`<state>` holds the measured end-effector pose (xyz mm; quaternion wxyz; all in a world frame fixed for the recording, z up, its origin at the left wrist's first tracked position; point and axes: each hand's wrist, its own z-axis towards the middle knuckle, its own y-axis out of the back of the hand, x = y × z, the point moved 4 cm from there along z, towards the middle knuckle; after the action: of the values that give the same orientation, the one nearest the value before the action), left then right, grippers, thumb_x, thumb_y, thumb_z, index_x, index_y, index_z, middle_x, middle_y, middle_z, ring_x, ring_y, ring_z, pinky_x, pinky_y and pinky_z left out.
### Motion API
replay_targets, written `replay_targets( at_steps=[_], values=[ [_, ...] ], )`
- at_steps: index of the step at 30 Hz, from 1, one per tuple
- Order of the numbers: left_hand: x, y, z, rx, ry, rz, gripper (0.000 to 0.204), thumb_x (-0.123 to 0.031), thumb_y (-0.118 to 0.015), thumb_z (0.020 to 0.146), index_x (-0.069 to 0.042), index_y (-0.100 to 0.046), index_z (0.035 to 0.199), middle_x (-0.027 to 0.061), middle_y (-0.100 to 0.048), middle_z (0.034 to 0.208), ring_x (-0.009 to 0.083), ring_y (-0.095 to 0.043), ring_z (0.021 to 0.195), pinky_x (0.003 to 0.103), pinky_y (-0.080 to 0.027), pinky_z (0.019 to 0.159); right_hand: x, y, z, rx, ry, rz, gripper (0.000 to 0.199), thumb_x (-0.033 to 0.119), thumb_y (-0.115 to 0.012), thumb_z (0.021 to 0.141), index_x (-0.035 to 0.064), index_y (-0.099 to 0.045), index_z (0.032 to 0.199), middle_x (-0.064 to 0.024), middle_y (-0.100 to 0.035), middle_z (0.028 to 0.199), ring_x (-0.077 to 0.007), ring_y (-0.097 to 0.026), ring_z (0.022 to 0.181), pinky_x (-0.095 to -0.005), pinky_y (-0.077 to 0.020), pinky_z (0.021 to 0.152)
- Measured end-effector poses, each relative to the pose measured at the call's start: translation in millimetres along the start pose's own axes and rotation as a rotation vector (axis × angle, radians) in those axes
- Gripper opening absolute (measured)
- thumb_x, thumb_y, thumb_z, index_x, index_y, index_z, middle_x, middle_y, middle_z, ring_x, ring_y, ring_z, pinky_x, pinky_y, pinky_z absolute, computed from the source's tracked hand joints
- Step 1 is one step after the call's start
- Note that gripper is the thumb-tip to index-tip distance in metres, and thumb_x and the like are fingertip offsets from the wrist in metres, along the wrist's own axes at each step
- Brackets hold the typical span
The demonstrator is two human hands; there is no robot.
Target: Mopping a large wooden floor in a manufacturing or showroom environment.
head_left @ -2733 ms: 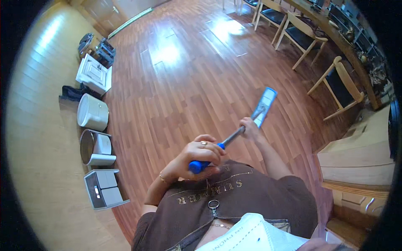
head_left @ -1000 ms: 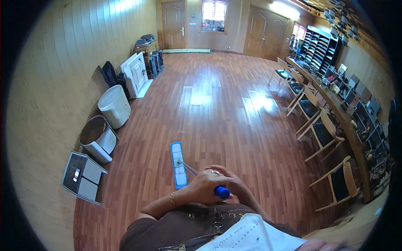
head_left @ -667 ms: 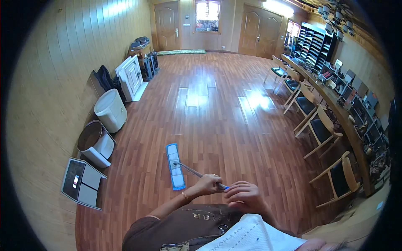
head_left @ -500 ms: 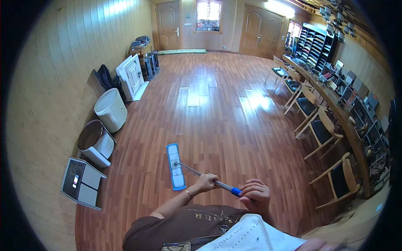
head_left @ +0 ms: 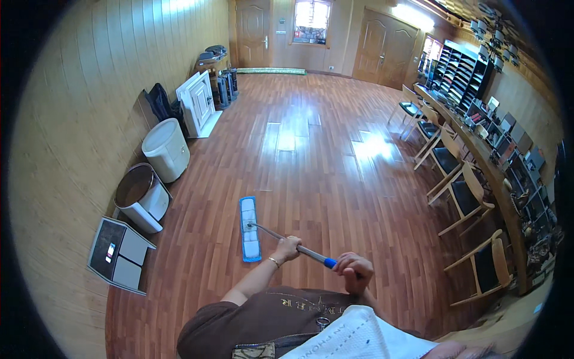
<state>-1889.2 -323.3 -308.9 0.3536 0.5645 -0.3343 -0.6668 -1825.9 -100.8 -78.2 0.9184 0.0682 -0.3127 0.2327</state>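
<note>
Blue-tipped mop handle: right hand wrapped around the blue end, left hand gripping the metal shaft further down. Mop head flat on wood floor, ahead-left of the hands. Two white bins along left wall, chairs on the right.

A polished wooden floor ran the length of the room, with two white bins and a grey box standing along the panelled wall on the left. Further along that wall leaned a white framed panel beside some dark bags. Wooden chairs with dark seats lined the right side below cluttered shelves, and brown doors closed the far end.
</note>
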Motion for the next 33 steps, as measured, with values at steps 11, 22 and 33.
replay_targets(
  at_steps=[11, 22, 33],
  values=[
    [161, 42, -48, -0.168, 0.150, 0.000, 0.029, -0.038, -0.071, 0.074, -0.011, -0.060, 0.070, 0.0077, -0.062, 0.080, 0.0296, -0.060, 0.085, 0.047, -0.041, 0.067, -65, -139, -17, 0.558, -0.233, 0.175, 0.018, 0.011, -0.066, 0.083, 0.0027, -0.054, 0.072, -0.0102, -0.057, 0.073, -0.0276, -0.058, 0.073, -0.0417, -0.0453, 0.084],
    [179, 54, -147, -0.219, 0.327, 0.101, 0.028, -0.037, -0.069, 0.076, -0.010, -0.062, 0.074, 0.0116, -0.062, 0.085, 0.0338, -0.058, 0.091, 0.052, -0.043, 0.073, -47, -176, -48, 0.735, -0.389, 0.382, 0.017, 0.007, -0.062, 0.083, 0.0001, -0.054, 0.069, -0.0092, -0.053, 0.066, -0.0217, -0.051, 0.068, -0.0397, -0.0426, 0.087],
    [129, 40, -275, -0.219, 0.116, 0.031, 0.004, -0.017, -0.063, 0.074, -0.014, -0.064, 0.077, 0.0098, -0.063, 0.080, 0.0328, -0.060, 0.083, 0.046, -0.048, 0.071, 64, -155, -110, 0.625, -0.491, 0.436, 0.020, 0.012, -0.062, 0.085, -0.0002, -0.057, 0.070, -0.0085, -0.055, 0.067, -0.0235, -0.054, 0.071, -0.0409, -0.0432, 0.089]
  ],
)
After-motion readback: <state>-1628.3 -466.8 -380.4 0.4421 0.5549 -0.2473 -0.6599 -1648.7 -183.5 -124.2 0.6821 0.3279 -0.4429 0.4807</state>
